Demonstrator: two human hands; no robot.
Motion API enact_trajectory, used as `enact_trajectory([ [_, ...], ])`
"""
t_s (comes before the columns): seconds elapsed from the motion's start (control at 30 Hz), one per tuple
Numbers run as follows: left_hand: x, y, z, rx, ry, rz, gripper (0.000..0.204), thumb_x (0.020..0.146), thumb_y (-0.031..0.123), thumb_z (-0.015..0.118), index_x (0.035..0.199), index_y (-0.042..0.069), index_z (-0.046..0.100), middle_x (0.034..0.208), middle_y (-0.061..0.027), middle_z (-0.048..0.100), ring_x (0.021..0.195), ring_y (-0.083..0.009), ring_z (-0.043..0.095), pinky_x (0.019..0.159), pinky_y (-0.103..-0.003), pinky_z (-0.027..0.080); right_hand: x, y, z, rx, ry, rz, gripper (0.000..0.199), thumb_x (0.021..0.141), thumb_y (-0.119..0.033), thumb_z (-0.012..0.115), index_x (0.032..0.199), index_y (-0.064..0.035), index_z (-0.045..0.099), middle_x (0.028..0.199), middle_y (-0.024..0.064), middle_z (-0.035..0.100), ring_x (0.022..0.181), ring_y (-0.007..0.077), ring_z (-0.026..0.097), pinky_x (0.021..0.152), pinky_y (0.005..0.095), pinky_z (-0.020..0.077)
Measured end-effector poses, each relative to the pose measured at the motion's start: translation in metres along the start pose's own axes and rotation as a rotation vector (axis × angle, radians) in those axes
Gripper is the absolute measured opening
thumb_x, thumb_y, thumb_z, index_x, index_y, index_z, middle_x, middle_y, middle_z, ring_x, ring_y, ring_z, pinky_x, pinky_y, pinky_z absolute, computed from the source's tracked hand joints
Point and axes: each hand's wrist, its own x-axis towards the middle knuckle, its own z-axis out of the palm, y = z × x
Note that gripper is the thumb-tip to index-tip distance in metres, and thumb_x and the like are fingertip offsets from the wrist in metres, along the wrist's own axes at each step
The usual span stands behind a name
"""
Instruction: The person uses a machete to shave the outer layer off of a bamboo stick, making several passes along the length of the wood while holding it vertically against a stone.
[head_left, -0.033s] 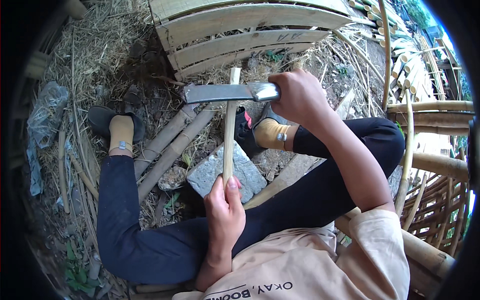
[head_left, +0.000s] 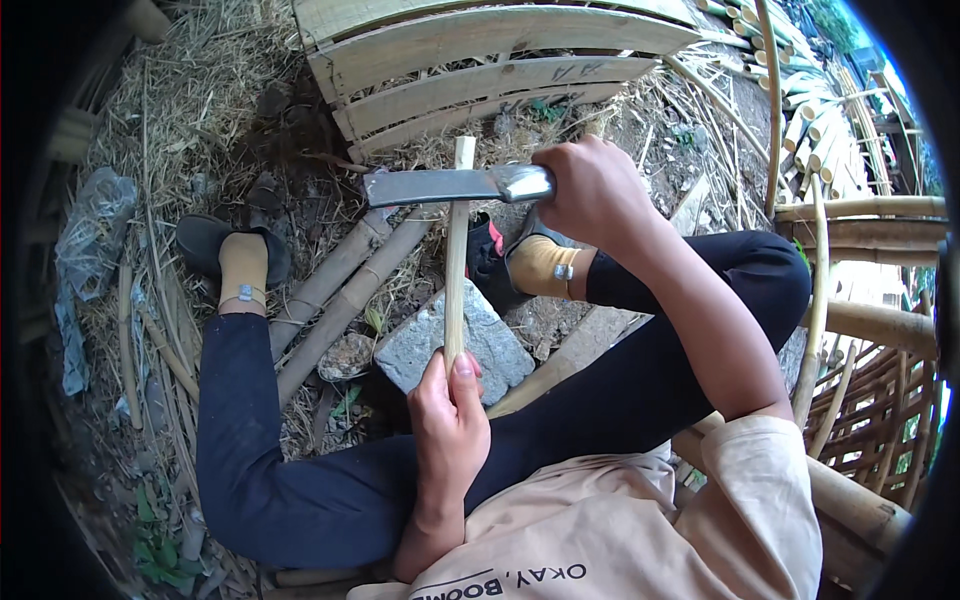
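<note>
Left grip point(head_left: 450, 425), lower centre: closed around one pale stick point(head_left: 454, 290), frame middle. Right grip point(head_left: 592, 188), upper centre: clenched on one broad knife point(head_left: 430, 188), blade crossing the stick. Beyond, I note one grey stone point(head_left: 505, 345), centre; one slatted crate point(head_left: 500, 80), top.

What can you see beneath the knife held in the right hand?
The knife in the right hand crosses over a pale stick, which shows on both sides of it. The stretch directly beneath is covered, so any cut there cannot be seen.
</note>
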Motion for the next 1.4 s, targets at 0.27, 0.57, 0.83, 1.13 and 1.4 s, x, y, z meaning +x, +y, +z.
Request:
enact_trajectory([
  [0.27, -0.005, 0.004, -0.004, 0.052, 0.040, -0.026, 0.030, 0.105, 0.018, 0.046, 0.086, -0.004, 0.053, 0.064, -0.0107, 0.056, 0.054, -0.0170, 0.056, 0.052, -0.033, 0.043, 0.014, 0.004, 0.016, 0.044, 0.149, -0.033, 0.008, 0.068, -0.011, 0.065, 0.067, -0.0039, 0.069, 0.062, 0.0192, 0.065, 0.060, 0.0366, 0.069, 0.062, 0.0442, 0.0567],
  [0.57, -0.020, 0.013, -0.001, 0.081, 0.086, 0.131, 0.029, 0.104, 0.018, 0.047, 0.084, -0.003, 0.053, 0.061, -0.0105, 0.054, 0.052, -0.0186, 0.056, 0.051, -0.034, 0.043, 0.033, 0.065, -0.022, -0.217, 0.284, 0.273, 0.016, 0.074, -0.018, 0.067, 0.082, -0.0066, 0.074, 0.072, 0.0193, 0.070, 0.069, 0.0331, 0.072, 0.067, 0.0415, 0.0593],
  [0.83, -0.007, 0.002, -0.012, -0.042, 0.065, 0.026, 0.029, 0.106, 0.019, 0.046, 0.085, 0.000, 0.053, 0.058, 0.0006, 0.043, 0.050, -0.0066, 0.040, 0.046, -0.027, 0.030, -0.007, -0.004, -0.031, 0.059, 0.157, -0.099, 0.019, 0.064, -0.013, 0.068, 0.082, -0.0092, 0.073, 0.068, 0.0146, 0.067, 0.066, 0.0344, 0.068, 0.066, 0.0434, 0.0567],
  [1.13, 0.000, 0.007, -0.018, -0.238, -0.029, -0.106, 0.030, 0.108, 0.032, 0.043, 0.092, 0.007, 0.049, 0.061, 0.0091, 0.034, 0.047, 0.0021, 0.027, 0.042, -0.017, 0.022, -0.012, -0.021, 0.010, 0.050, -0.034, -0.132, 0.014, 0.066, -0.016, 0.070, 0.078, -0.0084, 0.071, 0.064, 0.0138, 0.066, 0.062, 0.0346, 0.069, 0.059, 0.0437, 0.0563],
  [1.4, 0.003, 0.006, -0.014, -0.213, 0.017, -0.150, 0.029, 0.108, 0.024, 0.043, 0.089, 0.003, 0.051, 0.061, 0.0060, 0.039, 0.050, -0.0010, 0.033, 0.045, -0.021, 0.025, 0.002, -0.014, 0.028, 0.049, 0.013, -0.094, 0.008, 0.069, -0.014, 0.067, 0.071, -0.0061, 0.070, 0.061, 0.0153, 0.065, 0.059, 0.0337, 0.069, 0.058, 0.0420, 0.0558],
])
